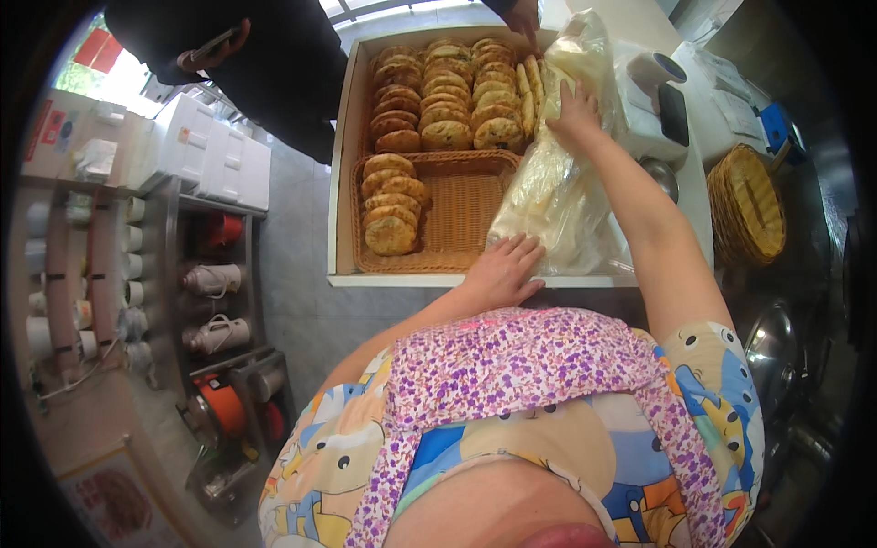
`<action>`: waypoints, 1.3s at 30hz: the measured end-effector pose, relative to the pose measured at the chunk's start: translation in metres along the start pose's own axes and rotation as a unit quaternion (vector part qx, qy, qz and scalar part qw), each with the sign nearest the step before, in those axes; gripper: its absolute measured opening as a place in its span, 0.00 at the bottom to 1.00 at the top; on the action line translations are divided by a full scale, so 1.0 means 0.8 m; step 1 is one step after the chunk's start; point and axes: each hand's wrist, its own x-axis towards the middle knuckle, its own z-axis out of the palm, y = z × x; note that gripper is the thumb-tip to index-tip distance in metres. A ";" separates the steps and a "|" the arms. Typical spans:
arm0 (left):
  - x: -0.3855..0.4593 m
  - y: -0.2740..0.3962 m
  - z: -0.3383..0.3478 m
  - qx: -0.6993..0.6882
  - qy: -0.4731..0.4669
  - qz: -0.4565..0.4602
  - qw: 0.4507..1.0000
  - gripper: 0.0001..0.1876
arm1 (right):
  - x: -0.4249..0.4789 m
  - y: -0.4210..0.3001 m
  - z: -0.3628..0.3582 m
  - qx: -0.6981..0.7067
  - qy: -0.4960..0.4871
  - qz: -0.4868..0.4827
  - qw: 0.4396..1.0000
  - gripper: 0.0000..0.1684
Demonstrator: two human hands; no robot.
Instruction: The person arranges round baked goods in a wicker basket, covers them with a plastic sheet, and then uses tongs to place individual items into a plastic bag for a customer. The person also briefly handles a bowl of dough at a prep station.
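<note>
My left hand (503, 269) lies flat with its fingers spread on the near edge of a clear plastic bag (565, 212), beside the front rim of a wicker basket (438, 266). Farther off, my right hand (577, 115) rests on the upper part of the same bag, fingers apart. The bag's contents look pale but cannot be made out. Round flatbreads (390, 236) stand in one row at the basket's left side. Behind it, more browned flatbreads (447, 133) fill several rows. Another person's hand (524, 19) points down at the breads near the bag's far end.
Another person in dark clothes (274, 61) stands beyond the counter, holding a phone (214, 45). A scale-like white device (644, 75), a black phone (673, 115) and a metal bowl (660, 179) are to the right. Stacked wicker baskets (747, 205) stand farther right. Shelves hold thermos flasks (218, 335) at left.
</note>
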 end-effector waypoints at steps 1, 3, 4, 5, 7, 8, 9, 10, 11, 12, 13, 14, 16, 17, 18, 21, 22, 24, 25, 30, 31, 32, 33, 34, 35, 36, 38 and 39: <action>0.000 -0.001 0.000 -0.003 0.000 0.001 1.000 0.31 | 0.003 0.001 0.001 0.009 0.009 -0.027 1.000 0.57; 0.001 -0.002 -0.001 -0.004 -0.004 -0.005 1.000 0.31 | 0.006 0.002 0.003 -0.003 0.023 -0.063 0.998 0.57; 0.001 -0.002 -0.001 -0.007 -0.014 -0.007 1.000 0.31 | 0.007 0.003 0.003 0.017 0.050 -0.093 0.994 0.51; 0.000 -0.001 -0.001 -0.007 -0.009 -0.009 1.000 0.31 | 0.005 0.002 0.004 0.023 0.089 -0.130 0.987 0.48; 0.000 -0.001 -0.002 -0.007 -0.011 0.003 1.000 0.31 | 0.001 0.003 0.001 0.004 0.129 -0.174 0.976 0.43; 0.001 -0.001 -0.002 -0.002 -0.011 -0.001 1.000 0.32 | -0.004 0.004 -0.001 0.012 0.138 -0.191 0.972 0.35; 0.000 -0.002 -0.002 0.001 -0.013 -0.002 1.000 0.32 | -0.009 0.008 -0.004 0.011 0.148 -0.220 0.964 0.30; 0.002 -0.002 -0.001 0.009 -0.030 -0.007 0.999 0.32 | -0.016 0.008 -0.005 0.007 0.168 -0.241 0.956 0.30; 0.004 -0.001 -0.001 -0.001 -0.017 0.006 1.000 0.32 | -0.025 0.006 -0.006 0.001 0.194 -0.262 0.946 0.31; 0.003 -0.001 -0.002 -0.003 -0.017 0.005 1.000 0.32 | -0.032 0.004 -0.008 0.005 0.185 -0.250 0.950 0.31; 0.001 0.000 -0.003 -0.001 -0.013 -0.005 1.000 0.32 | -0.039 0.000 -0.009 0.013 0.180 -0.246 0.952 0.30; 0.001 0.001 -0.003 -0.013 -0.005 -0.004 1.000 0.32 | -0.046 -0.001 -0.010 0.027 0.194 -0.263 0.945 0.30; 0.000 0.001 -0.003 -0.012 -0.005 -0.001 1.000 0.32 | -0.055 -0.003 -0.007 0.014 0.154 -0.234 0.960 0.29; -0.001 0.000 -0.003 -0.007 -0.001 0.003 1.000 0.32 | -0.057 -0.002 -0.006 0.009 0.150 -0.232 0.961 0.29; 0.000 -0.001 -0.002 -0.006 -0.001 0.004 1.000 0.32 | -0.059 -0.001 -0.003 -0.009 0.143 -0.211 0.967 0.29; 0.000 -0.003 0.000 -0.007 -0.001 0.011 1.000 0.32 | -0.060 0.008 0.002 -0.016 0.112 -0.197 0.974 0.29; 0.000 -0.003 0.000 -0.006 0.003 0.012 1.000 0.32 | -0.060 0.010 0.004 -0.011 0.114 -0.203 0.972 0.29; 0.000 -0.003 0.001 -0.004 0.005 0.013 1.000 0.32 | -0.059 0.013 0.004 -0.013 0.102 -0.204 0.973 0.29; -0.001 -0.003 0.001 -0.003 0.004 0.012 1.000 0.32 | -0.059 0.014 0.005 -0.015 0.107 -0.205 0.973 0.28; -0.001 -0.002 -0.002 -0.008 -0.001 0.014 1.000 0.33 | -0.062 0.007 0.001 -0.056 0.132 -0.264 0.954 0.26; -0.001 -0.002 -0.002 -0.011 -0.002 0.015 1.000 0.33 | -0.063 0.005 0.000 -0.045 0.123 -0.284 0.950 0.25; -0.001 -0.002 -0.003 -0.015 0.009 0.020 1.000 0.33 | -0.067 0.003 0.001 -0.043 0.123 -0.297 0.946 0.25; -0.001 -0.002 -0.004 -0.023 -0.007 0.011 1.000 0.33 | -0.070 0.001 0.001 -0.043 0.115 -0.309 0.943 0.25; -0.001 -0.002 -0.005 -0.030 -0.010 0.006 0.999 0.33 | -0.072 0.000 0.001 -0.048 0.091 -0.295 0.950 0.24; 0.000 -0.002 -0.006 -0.035 -0.013 0.003 0.999 0.33 | -0.074 -0.001 0.001 -0.056 0.065 -0.283 0.955 0.24; 0.001 -0.002 -0.007 -0.031 -0.011 0.008 0.999 0.33 | -0.075 -0.002 0.000 -0.058 0.059 -0.279 0.957 0.23; 0.001 -0.001 -0.010 -0.025 -0.019 0.017 0.999 0.33 | -0.078 -0.004 -0.002 -0.067 0.045 -0.253 0.964 0.23; 0.002 -0.002 -0.011 -0.025 -0.016 0.018 0.999 0.33 | -0.078 -0.004 -0.004 -0.072 0.036 -0.237 0.968 0.23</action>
